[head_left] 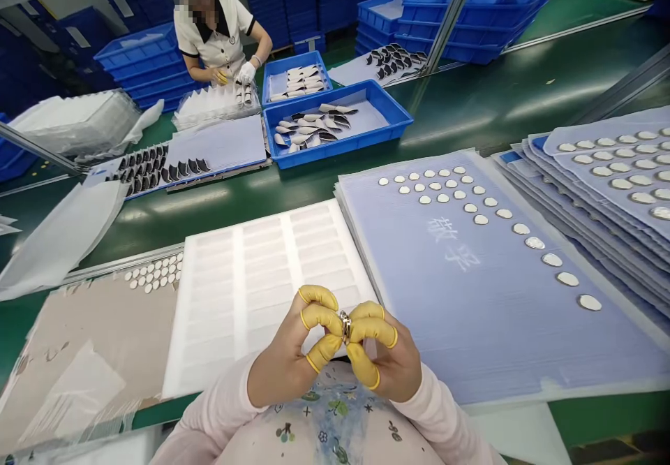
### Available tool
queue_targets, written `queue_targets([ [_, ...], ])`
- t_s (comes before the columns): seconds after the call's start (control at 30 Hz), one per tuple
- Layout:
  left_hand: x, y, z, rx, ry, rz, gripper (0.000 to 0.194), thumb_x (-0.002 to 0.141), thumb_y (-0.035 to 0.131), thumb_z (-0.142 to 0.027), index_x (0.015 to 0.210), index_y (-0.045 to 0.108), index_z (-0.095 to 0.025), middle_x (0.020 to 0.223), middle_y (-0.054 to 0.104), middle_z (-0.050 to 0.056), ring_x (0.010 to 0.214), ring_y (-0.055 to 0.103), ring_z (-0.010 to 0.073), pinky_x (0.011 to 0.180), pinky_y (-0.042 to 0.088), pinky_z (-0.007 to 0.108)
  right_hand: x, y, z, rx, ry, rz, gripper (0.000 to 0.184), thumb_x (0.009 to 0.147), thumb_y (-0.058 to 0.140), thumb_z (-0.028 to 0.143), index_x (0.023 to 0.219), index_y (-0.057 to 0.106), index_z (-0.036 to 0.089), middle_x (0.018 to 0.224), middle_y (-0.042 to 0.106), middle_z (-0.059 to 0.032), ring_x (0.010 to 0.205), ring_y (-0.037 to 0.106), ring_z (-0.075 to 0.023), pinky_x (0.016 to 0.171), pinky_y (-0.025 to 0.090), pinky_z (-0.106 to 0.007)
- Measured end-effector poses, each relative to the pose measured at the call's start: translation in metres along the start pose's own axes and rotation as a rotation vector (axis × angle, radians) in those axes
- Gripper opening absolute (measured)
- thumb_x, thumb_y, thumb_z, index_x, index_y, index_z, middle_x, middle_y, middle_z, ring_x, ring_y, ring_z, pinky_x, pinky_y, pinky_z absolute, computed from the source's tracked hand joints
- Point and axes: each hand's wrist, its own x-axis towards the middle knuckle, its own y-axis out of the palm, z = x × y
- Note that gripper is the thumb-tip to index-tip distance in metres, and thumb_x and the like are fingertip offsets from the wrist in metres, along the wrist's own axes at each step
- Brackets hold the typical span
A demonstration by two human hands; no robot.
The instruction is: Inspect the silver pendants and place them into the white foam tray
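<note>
My left hand and my right hand meet in front of my body, yellow finger cots on their fingertips. Between them they pinch a small shiny metal ring-shaped part, seen edge-on and partly covered by the fingers. Just beyond the left hand lies a white foam tray with rows of shallow slots. To the right of my hands is a stack of bluish sheets, on which small round white-faced pieces are laid out in rows and a curving line.
Further right, stacked sheets carry more round pieces. On the left, a brown board bears small white discs. Across the green bench, a blue bin holds curved black-and-white pieces, and a co-worker handles parts.
</note>
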Motion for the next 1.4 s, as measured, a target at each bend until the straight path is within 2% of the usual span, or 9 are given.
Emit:
queue_targets([
  [0.17,-0.003,0.0,0.002,-0.096,-0.048,0.043,0.01,0.101,0.049,-0.024,0.107,0.054,-0.029,0.121,0.046,0.009,0.116,0.052,0.0239,0.104,0.047,0.048,-0.001,0.0,-0.005,0.038,0.013,0.015,0.023,0.079,0.055,0.005,0.088,0.056,0.026,0.073,0.054,0.0011,0.057,0.053,-0.0135,0.053,0.049,-0.026],
  [0.33,-0.004,0.003,0.007,-0.137,-0.077,0.037,0.011,0.1,0.05,-0.023,0.107,0.055,-0.03,0.123,0.05,0.008,0.12,0.053,0.025,0.108,0.042,0.052,-0.001,-0.003,-0.009,0.078,0.034,0.021,0.023,0.079,0.056,0.005,0.09,0.057,0.025,0.073,0.055,0.0001,0.057,0.053,-0.0141,0.052,0.049,-0.026],
  [0.53,-0.001,0.006,0.009,-0.138,-0.094,0.008,0.011,0.1,0.051,-0.023,0.108,0.054,-0.03,0.12,0.051,0.008,0.117,0.055,0.0234,0.106,0.044,0.049,-0.003,-0.006,-0.013,0.111,0.059,0.053,0.018,0.085,0.054,0.008,0.091,0.057,0.025,0.074,0.054,-0.0003,0.059,0.052,-0.0142,0.053,0.049,-0.026],
  [0.77,0.003,0.007,0.013,-0.078,-0.11,-0.046,0.014,0.093,0.065,-0.024,0.101,0.055,-0.027,0.118,0.054,0.007,0.11,0.057,0.021,0.099,0.048,0.041,-0.005,-0.006,-0.018,0.157,0.088,0.055,0.017,0.089,0.052,0.009,0.094,0.058,0.024,0.077,0.056,-0.0013,0.063,0.054,-0.0147,0.055,0.049,-0.028],
  [0.9,0.003,0.008,0.016,-0.085,-0.07,-0.088,0.012,0.094,0.064,-0.025,0.101,0.055,-0.026,0.115,0.058,0.007,0.108,0.058,0.0196,0.096,0.049,0.038,-0.005,-0.006,-0.019,0.161,0.073,0.062,0.019,0.091,0.051,0.01,0.099,0.06,0.024,0.079,0.059,-0.0029,0.067,0.057,-0.0163,0.058,0.051,-0.029],
  [1.03,0.003,0.009,0.018,-0.139,-0.004,-0.128,0.021,0.094,0.064,-0.023,0.108,0.048,-0.028,0.117,0.059,0.007,0.109,0.058,0.0178,0.097,0.049,0.037,-0.003,-0.008,-0.02,0.243,0.091,0.066,0.018,0.094,0.052,0.01,0.099,0.063,0.023,0.081,0.061,-0.0031,0.071,0.06,-0.0158,0.063,0.051,-0.029],
  [1.2,0.003,0.01,0.021,-0.082,0.082,-0.144,0.025,0.094,0.063,-0.019,0.11,0.046,-0.027,0.119,0.058,0.007,0.115,0.056,0.0194,0.1,0.047,0.04,-0.004,-0.009,-0.028,0.264,0.21,-0.011,0.011,0.098,0.054,0.023,0.09,0.063,0.023,0.075,0.056,-0.0008,0.068,0.052,-0.0154,0.063,0.046,-0.029],
  [1.3,0.004,0.011,0.023,-0.063,0.157,-0.132,0.028,0.093,0.061,-0.014,0.112,0.045,-0.027,0.12,0.057,0.007,0.114,0.056,0.0192,0.099,0.048,0.04,-0.008,-0.007,-0.035,0.276,0.307,0.093,0.017,0.096,0.059,0.04,0.095,0.064,0.024,0.08,0.056,-0.0011,0.066,0.047,-0.0145,0.061,0.044,-0.029],
  [1.4,0.006,0.012,0.025,-0.022,0.203,-0.123,0.03,0.093,0.06,-0.01,0.112,0.045,-0.027,0.12,0.057,0.007,0.115,0.054,0.0191,0.099,0.048,0.04,-0.01,-0.005,-0.039,0.315,0.322,0.15,0.028,0.094,0.059,0.052,0.1,0.065,0.026,0.081,0.053,-0.0003,0.062,0.045,-0.0133,0.059,0.043,-0.029],
])
